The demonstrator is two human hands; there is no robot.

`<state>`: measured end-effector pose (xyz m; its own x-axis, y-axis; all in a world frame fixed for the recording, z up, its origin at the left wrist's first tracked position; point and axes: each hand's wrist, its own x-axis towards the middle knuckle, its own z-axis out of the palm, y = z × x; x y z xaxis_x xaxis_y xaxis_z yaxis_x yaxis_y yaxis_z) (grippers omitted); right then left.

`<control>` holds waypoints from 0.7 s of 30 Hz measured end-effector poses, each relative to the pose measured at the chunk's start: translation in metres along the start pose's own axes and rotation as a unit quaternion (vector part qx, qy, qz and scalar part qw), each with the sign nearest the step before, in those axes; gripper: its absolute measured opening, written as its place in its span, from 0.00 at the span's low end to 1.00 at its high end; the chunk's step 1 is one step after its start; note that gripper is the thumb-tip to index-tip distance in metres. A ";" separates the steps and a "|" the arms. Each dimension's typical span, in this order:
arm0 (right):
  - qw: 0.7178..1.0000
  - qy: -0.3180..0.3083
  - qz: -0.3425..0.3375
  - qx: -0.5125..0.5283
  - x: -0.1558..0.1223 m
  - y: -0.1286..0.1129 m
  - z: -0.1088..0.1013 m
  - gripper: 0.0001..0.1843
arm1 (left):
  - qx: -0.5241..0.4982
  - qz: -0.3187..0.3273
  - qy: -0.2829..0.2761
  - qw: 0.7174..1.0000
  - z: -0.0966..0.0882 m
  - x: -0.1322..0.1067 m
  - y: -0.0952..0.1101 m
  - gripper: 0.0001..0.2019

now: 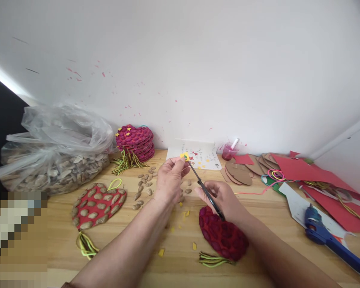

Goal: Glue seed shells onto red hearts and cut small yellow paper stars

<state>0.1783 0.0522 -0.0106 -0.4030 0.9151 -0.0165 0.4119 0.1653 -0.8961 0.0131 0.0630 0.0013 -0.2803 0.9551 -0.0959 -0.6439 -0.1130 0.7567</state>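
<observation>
My left hand (170, 179) pinches a small yellow foam piece (184, 156) between thumb and fingers, held up over the wooden table (156, 264). Black scissors (205, 192) are gripped in my right hand (225, 198), their thin blades reaching up to the yellow piece. Below my right hand lies a dark red heart covered in painted seeds (223, 236) with a yellow-green tassel (214, 260). Yellow scraps (161, 252) dot the table under my hands.
A red heart with bare seeds (97, 205) lies left. A plastic bag of seeds (54, 156) sits far left, a stack of finished hearts (135, 143) by the wall. Loose seeds (144, 186), a star sheet (198, 156), a pink cup (229, 151), cardboard and red foam (300, 168), a blue glue gun (327, 236) lie around.
</observation>
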 end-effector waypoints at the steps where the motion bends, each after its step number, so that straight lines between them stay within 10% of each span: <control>1: 1.000 -0.023 0.007 -0.002 0.001 0.000 -0.007 0.27 | 0.008 -0.009 -0.010 1.000 -0.004 0.002 0.005 0.16; 10: 0.981 -0.181 0.068 -0.012 0.007 -0.002 -0.052 0.23 | 0.147 -0.158 -0.127 0.968 -0.024 0.007 0.027 0.11; 21: 0.970 -0.202 0.021 -0.131 0.006 0.001 -0.066 0.20 | 0.216 -0.211 -0.167 0.939 -0.030 0.011 0.032 0.10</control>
<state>0.2300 0.0824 0.0181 -0.6466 0.7130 -0.2713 0.6077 0.2665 -0.7482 -0.0319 0.0616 0.0052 0.2195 0.9307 -0.2927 -0.2789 0.3473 0.8953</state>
